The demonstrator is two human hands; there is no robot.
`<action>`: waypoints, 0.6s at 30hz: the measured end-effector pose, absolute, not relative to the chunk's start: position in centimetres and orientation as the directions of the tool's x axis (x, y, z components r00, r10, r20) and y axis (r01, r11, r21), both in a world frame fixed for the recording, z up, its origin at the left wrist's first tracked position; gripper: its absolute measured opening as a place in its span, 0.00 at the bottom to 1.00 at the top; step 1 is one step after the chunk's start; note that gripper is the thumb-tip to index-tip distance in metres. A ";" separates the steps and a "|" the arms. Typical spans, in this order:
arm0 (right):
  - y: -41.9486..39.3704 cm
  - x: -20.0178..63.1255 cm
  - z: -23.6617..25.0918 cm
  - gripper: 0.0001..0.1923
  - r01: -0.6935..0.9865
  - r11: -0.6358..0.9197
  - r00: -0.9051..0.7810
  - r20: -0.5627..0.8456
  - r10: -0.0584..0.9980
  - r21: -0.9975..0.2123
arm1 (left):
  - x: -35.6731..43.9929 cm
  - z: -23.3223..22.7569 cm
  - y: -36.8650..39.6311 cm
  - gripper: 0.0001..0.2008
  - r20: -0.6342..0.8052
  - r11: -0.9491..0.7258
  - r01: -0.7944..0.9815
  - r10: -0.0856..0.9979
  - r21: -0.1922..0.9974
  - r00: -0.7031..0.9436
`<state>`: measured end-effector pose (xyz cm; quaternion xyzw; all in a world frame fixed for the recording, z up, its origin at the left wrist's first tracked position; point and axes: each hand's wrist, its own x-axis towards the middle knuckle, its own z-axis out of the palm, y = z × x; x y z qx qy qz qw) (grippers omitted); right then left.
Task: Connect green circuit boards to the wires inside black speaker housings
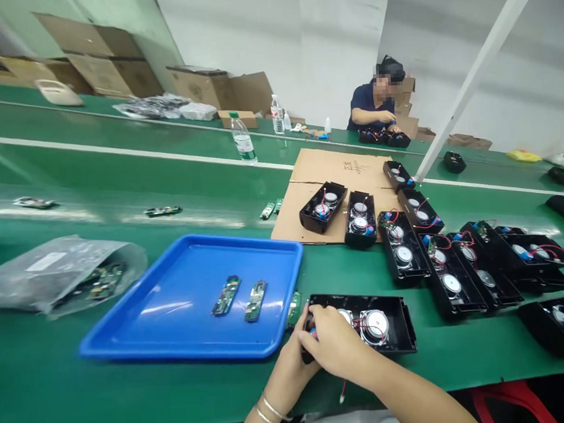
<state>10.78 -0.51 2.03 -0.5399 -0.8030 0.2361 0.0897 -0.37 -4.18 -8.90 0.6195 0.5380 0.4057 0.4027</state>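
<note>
A black speaker housing [399, 321] with two round silver-backed speakers and red wires lies at the front edge of the bench. My left hand [291, 359], with bangles at the wrist, is closed around the housing's left end. Over that same end, my right hand [337, 345] has its fingers bent down inside; what they pinch is hidden. A bit of blue shows by the fingertips. One red wire with a white plug [342, 396] hangs over the near side. Just left of the housing, a green circuit board [294, 308] lies against the tray.
A blue tray [129, 340] holds two circuit boards [241, 299]. Left of it lies a plastic bag [39, 281] of boards. Several open speaker housings [404, 256] stand to the right, some on cardboard [303, 174]. A slanted white post [476, 81] rises behind; a person [368, 103] works across the bench.
</note>
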 end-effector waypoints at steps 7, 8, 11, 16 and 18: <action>-1.0 20.5 -1.3 0.55 0.753 0.637 -0.621 0.141 0.771 -0.164 | -0.3 -8.2 -3.6 0.47 -0.023 -0.055 0.385 0.980 0.921 0.197; -1.1 21.8 -2.1 0.58 0.770 0.635 -0.620 0.155 0.769 -0.065 | -0.3 -7.6 -3.3 0.50 -0.051 -0.058 0.422 0.969 0.905 0.241; -1.3 24.3 -3.9 0.50 0.804 0.580 -0.595 0.198 0.779 0.131 | -1.2 -4.4 -1.4 0.59 -0.168 -0.080 0.523 0.896 0.849 0.411; -1.3 24.8 -5.1 0.34 0.825 0.538 -0.566 0.267 0.780 0.174 | -5.7 1.2 8.3 0.14 -0.209 0.038 0.606 0.954 0.794 0.215; -1.2 24.6 -5.3 0.26 0.832 0.521 -0.555 0.311 0.772 0.192 | -7.7 1.8 14.0 0.14 -0.124 0.124 0.663 0.991 0.739 -0.047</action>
